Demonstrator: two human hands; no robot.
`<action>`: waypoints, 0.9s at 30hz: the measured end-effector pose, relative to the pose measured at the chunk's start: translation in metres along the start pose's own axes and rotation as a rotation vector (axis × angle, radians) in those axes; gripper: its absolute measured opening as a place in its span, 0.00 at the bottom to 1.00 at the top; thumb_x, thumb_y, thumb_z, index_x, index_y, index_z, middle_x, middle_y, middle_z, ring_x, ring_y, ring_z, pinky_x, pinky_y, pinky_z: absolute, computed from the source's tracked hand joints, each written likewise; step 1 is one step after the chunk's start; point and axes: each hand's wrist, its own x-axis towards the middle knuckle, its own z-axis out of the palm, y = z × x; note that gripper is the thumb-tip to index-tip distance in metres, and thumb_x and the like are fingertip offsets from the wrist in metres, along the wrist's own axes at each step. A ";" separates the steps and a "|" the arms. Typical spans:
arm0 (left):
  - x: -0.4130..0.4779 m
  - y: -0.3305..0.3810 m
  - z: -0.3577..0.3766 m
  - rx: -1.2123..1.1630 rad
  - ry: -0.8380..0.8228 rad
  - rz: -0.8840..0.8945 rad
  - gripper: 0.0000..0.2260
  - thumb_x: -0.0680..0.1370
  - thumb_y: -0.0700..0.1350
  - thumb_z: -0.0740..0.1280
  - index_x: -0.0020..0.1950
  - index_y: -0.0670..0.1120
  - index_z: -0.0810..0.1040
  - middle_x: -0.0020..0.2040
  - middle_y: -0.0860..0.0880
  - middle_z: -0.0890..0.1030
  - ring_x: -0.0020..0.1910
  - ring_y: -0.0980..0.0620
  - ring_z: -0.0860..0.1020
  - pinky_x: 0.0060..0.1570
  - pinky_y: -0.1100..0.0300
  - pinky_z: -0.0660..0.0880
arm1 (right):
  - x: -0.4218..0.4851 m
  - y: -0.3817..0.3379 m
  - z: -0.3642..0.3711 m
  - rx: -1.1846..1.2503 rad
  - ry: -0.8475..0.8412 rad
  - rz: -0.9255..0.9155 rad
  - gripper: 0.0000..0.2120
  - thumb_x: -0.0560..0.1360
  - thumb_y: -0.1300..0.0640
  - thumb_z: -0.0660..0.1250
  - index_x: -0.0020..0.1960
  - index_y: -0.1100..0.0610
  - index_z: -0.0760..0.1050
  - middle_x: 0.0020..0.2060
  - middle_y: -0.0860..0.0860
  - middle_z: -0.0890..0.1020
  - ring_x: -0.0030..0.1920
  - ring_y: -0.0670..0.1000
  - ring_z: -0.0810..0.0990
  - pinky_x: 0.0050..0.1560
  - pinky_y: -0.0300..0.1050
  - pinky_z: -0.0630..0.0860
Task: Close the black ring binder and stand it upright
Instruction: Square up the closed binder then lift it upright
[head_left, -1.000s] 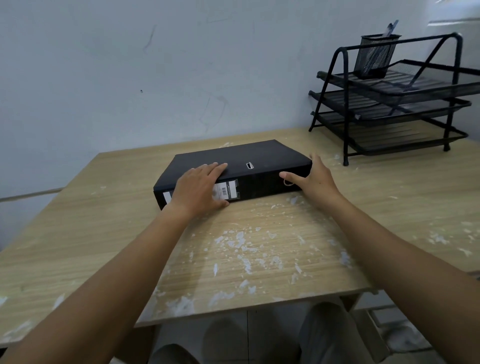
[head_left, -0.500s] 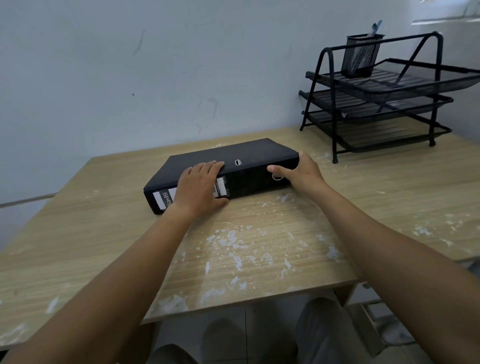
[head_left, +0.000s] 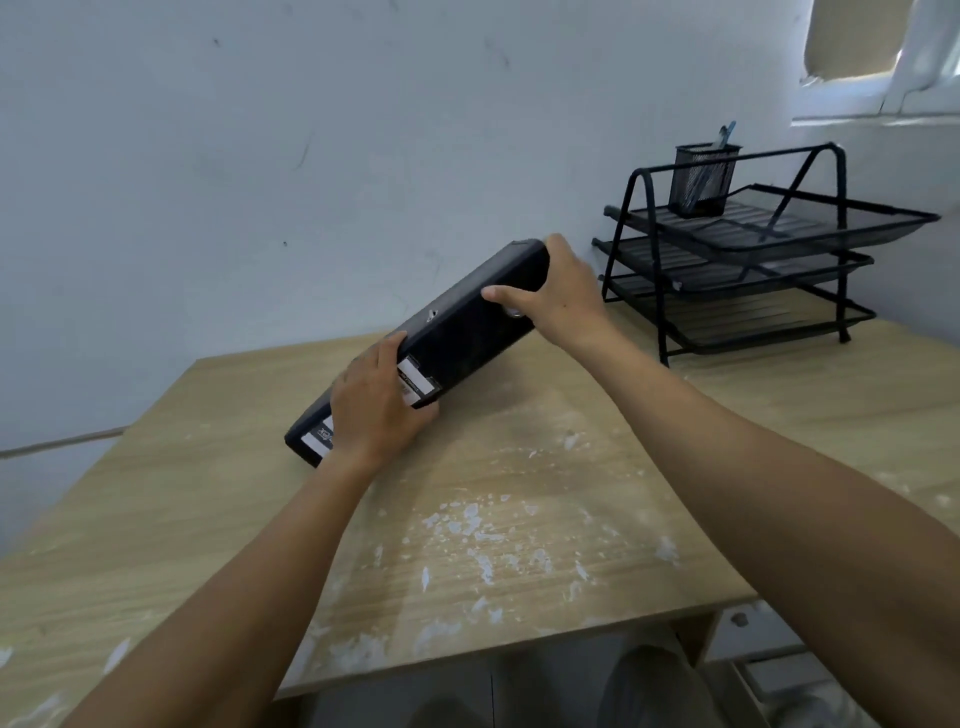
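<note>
Beside the black tray rack (head_left: 748, 270), both hands' fingers (head_left: 506, 296) grip the closed, tilted black ring binder (head_left: 467, 332).

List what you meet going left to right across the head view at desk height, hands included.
Left hand gripping the binder's lower end → black binder, tilted up to the right → right hand holding its raised end → pen cup on the black tray rack.
</note>
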 end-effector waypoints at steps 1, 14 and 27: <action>0.000 0.001 -0.003 -0.041 0.032 -0.025 0.36 0.65 0.57 0.73 0.69 0.48 0.68 0.61 0.48 0.78 0.57 0.45 0.77 0.55 0.46 0.74 | 0.003 -0.011 0.001 -0.040 0.034 -0.035 0.27 0.65 0.41 0.76 0.51 0.56 0.69 0.41 0.46 0.76 0.43 0.46 0.77 0.48 0.43 0.73; -0.006 0.005 -0.031 -0.426 0.222 -0.355 0.36 0.62 0.56 0.75 0.66 0.54 0.66 0.56 0.54 0.79 0.51 0.51 0.79 0.49 0.50 0.78 | -0.003 -0.105 0.057 0.517 0.085 0.065 0.57 0.66 0.48 0.78 0.78 0.50 0.39 0.73 0.51 0.67 0.70 0.52 0.69 0.66 0.45 0.67; -0.018 -0.016 -0.047 -0.635 0.277 -0.565 0.37 0.62 0.62 0.70 0.67 0.55 0.61 0.56 0.57 0.77 0.47 0.53 0.80 0.34 0.63 0.72 | -0.040 -0.145 0.136 0.498 -0.084 -0.075 0.51 0.64 0.48 0.79 0.75 0.47 0.49 0.69 0.48 0.69 0.66 0.51 0.72 0.63 0.56 0.73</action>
